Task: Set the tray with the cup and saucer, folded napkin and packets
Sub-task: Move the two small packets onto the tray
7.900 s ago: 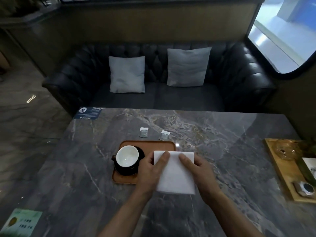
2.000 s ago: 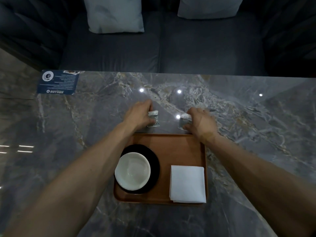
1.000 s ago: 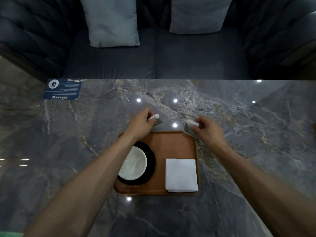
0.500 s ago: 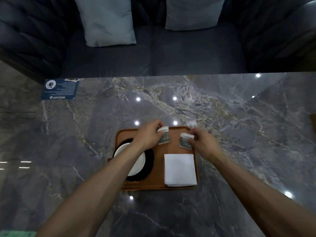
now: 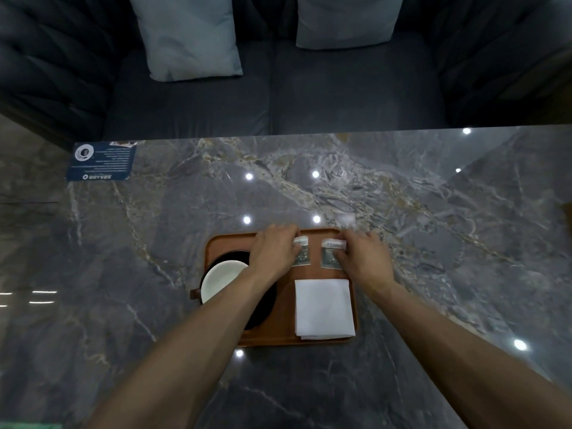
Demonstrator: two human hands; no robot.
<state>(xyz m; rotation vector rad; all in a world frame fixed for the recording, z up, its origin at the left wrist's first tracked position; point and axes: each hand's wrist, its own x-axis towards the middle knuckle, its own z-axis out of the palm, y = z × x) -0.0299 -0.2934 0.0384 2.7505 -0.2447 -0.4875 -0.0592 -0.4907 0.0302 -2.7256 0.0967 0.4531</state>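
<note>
Tabletop (image 5: 154,274) carries the wooden tray (image 5: 312,274). Saucer (image 5: 263,308), cup (image 5: 221,281) and folded napkin (image 5: 323,308) lie on it. Both forearms reach forward, palms down: left hand (image 5: 274,253) grip pinches left packet (image 5: 301,252); right hand (image 5: 365,258) grip pinches right packet (image 5: 329,253).

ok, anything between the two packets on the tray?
Nothing: the head view shows only bare tray between the left packet and the right packet.

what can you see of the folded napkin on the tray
The folded napkin is plain white, cloth or paper, folded into a neat rectangle with layered edges showing at its near side. It lies flat in the near right corner of the brown tray, beside the saucer and nearer than the two packets. Neither hand touches it.
</note>
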